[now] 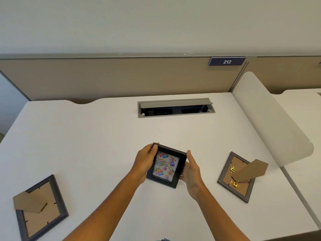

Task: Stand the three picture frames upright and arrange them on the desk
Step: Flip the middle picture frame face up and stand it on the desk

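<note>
A black picture frame [165, 166] with a "Happy Birthday" picture is held in the middle of the white desk [104, 133], tilted, its glass facing me. My left hand [145, 161] grips its left edge and my right hand [190, 169] grips its right edge. A grey frame [40, 206] lies face down at the near left, its cardboard stand folded out. Another grey frame [237, 178] lies face down at the right, with brass clasps and its stand sticking up.
An open cable tray [175, 107] is set into the desk at the back centre. A tan partition [104, 77] runs behind, with a "212" label [226, 61]. A white rounded divider [265, 115] stands along the desk's right side.
</note>
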Motion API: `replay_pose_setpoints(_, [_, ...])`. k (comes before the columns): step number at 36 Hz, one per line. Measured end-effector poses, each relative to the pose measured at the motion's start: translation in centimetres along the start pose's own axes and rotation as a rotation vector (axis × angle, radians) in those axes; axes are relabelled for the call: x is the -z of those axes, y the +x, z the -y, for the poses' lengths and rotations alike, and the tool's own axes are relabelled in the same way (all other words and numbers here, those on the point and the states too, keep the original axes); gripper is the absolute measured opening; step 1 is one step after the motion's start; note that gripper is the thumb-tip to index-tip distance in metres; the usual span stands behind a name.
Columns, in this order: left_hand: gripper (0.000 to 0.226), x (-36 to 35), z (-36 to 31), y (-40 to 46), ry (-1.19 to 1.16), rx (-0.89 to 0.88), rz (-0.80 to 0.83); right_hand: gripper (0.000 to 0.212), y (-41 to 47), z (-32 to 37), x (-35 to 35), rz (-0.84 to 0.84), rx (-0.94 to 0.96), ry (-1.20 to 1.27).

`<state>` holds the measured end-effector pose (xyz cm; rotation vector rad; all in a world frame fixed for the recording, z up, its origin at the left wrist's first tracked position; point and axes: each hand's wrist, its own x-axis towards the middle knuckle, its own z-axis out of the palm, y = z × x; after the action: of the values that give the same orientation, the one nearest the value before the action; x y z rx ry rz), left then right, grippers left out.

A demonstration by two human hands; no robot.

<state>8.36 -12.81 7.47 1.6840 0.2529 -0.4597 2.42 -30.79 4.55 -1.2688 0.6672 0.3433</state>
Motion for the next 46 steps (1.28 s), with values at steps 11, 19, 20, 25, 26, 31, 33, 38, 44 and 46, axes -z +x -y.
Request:
replay_pose_setpoints(11, [0.027, -0.3, 0.5, -0.7, 0.054, 0.022, -0.050, 0.085, -0.9, 0.3, 0.4, 0.036, 0.032, -0.124])
replay_pose_setpoints(19, [0.063, -1.2, 1.4, -1.9, 0.213, -0.099, -0.192, 0.082, -1.8, -0.2, 2.9, 0.000, 0.107, -0.225])
replay_pose_setpoints(20, [0.066, -1.4, 1.5, -2.3, 0.246, -0.138, -0.225, 0.084, -2.0, -0.3, 3.3, -0.016, 0.131, -0.226])
replay_pose_setpoints(25, [0.069, -2.8, 0.8, -4.1, 0.401, -0.401, -0.346, 0.071, -3.0, -0.9, 5.7, -0.178, 0.298, -0.285])
replay_pose_setpoints(26, [0.070, -3.2, 0.5, -4.4, 0.425, -0.464, -0.358, 0.066, -3.1, -1.0, 6.3, -0.213, 0.335, -0.310])
replay_pose_setpoints(31, [0.073, -6.5, -0.3, -5.8, 0.442, -0.710, -0.310, 0.039, -2.4, -1.8, 9.9, -0.381, 0.445, -0.475])
replay_pose_setpoints(33, [0.070, -8.2, -0.4, -6.4, 0.449, -0.781, -0.254, 0.038, -2.4, -2.0, 11.4, -0.431, 0.472, -0.561])
replay_pose_setpoints(38, [0.058, -12.3, 0.5, -7.5, 0.576, -0.884, -0.082, 0.030, -2.5, -2.1, 15.1, -0.523, 0.501, -0.791])
replay_pose_setpoints(44, [0.048, -16.5, 2.4, -7.1, 0.655, -0.694, 0.117, 0.028, -3.6, -2.1, 18.8, -0.672, 0.427, -0.842])
replay_pose_setpoints(46, [0.049, -17.7, 3.2, -6.7, 0.694, -0.622, 0.173, 0.029, -4.0, -2.4, 19.9, -0.690, 0.386, -0.885])
